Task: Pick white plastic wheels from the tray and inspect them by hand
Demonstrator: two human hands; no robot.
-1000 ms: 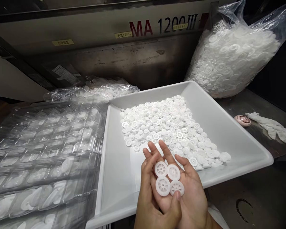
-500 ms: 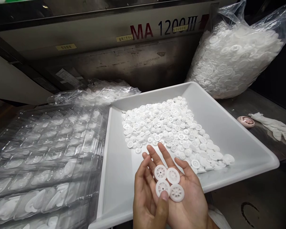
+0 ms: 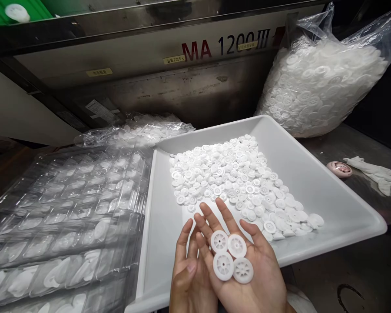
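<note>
Grip: four white wheels (image 3: 232,257) are being carried on the flat, spread right hand (image 3: 250,274).
Left hand (image 3: 190,278): is being held loosely curled, pinching nothing, touching the right.
Tray (image 3: 329,204): is being kept behind, frame centre.

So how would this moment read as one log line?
right hand: open, palm up, four white wheels | left hand: open, beside it | white tray: loose wheels

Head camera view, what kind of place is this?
Probably a plastics factory packing station: a grey machine panel marked MA 1200, a clear plastic bag of white plastic wheels, and a white plastic tray holding more.
</note>
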